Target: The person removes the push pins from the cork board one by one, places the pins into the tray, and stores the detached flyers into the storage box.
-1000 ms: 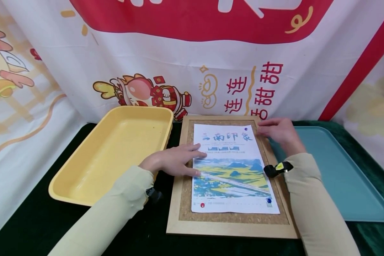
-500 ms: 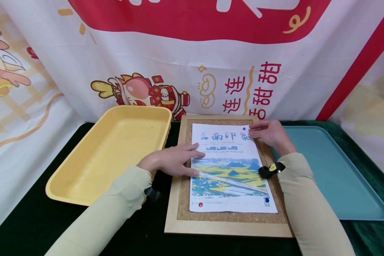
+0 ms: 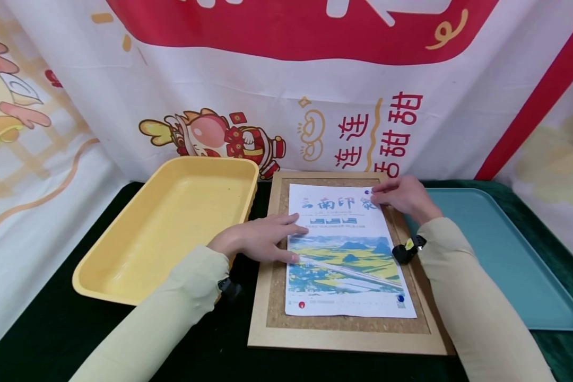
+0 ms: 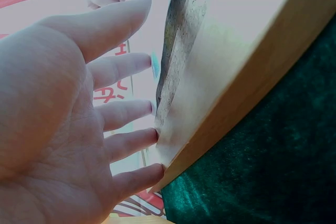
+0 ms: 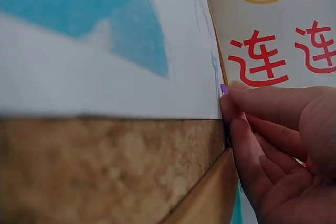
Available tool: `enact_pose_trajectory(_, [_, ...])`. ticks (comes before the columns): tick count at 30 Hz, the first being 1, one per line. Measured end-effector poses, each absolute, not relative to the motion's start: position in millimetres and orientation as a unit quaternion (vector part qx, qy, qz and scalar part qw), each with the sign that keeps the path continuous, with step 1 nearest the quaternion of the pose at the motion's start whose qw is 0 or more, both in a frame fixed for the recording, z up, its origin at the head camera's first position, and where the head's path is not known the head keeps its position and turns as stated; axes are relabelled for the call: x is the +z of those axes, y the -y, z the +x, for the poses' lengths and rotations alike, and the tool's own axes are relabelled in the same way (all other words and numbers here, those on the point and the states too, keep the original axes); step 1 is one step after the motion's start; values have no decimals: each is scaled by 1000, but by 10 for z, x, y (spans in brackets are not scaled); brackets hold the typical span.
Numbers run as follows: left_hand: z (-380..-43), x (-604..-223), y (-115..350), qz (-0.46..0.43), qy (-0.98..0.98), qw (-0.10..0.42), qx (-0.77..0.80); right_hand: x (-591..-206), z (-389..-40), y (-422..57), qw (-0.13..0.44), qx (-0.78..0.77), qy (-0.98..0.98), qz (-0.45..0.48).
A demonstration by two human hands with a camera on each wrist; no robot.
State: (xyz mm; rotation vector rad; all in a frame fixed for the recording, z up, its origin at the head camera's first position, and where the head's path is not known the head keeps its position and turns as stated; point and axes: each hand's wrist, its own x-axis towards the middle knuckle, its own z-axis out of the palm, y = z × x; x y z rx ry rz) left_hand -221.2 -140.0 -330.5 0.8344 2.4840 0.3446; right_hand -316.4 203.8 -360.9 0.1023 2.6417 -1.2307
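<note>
A printed landscape poster (image 3: 339,276) lies on a wood-framed cork board (image 3: 348,338). In the head view, a red pushpin (image 3: 302,305) marks its lower left corner and a blue pushpin (image 3: 400,298) its lower right. At the upper right corner, my right hand (image 3: 403,197) has thumb and forefinger at a purple pushpin (image 5: 224,88); the right wrist view shows the fingertips pinching it, mostly hiding it. My left hand (image 3: 260,239) rests with spread, straight fingers across the board's left edge, fingertips on the poster. No pin shows at the upper left corner.
To the left stands a deep yellow tray (image 3: 172,223), under the left forearm's path. A flat blue tray (image 3: 496,254) lies right of the board, partly behind the right arm. Dark green cloth (image 3: 210,350) covers the table; a printed white curtain (image 3: 286,79) hangs behind.
From the board's right side frame, my right hand has moved left to the purple pushpin at the poster's upper right corner. The left hand stays put on the poster's left edge.
</note>
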Motion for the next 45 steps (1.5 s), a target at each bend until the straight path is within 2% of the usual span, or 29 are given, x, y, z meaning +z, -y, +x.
enact_pose_trajectory(27, [-2200,-3291,1387,294,-914,249,128,-3602,-3336,-1802,74,-401,-909,89])
enact_pose_trajectory(45, [-2192,-3292,1392,298,-912,250,129,-3609,-3362,-1813,75,-390,-913,88])
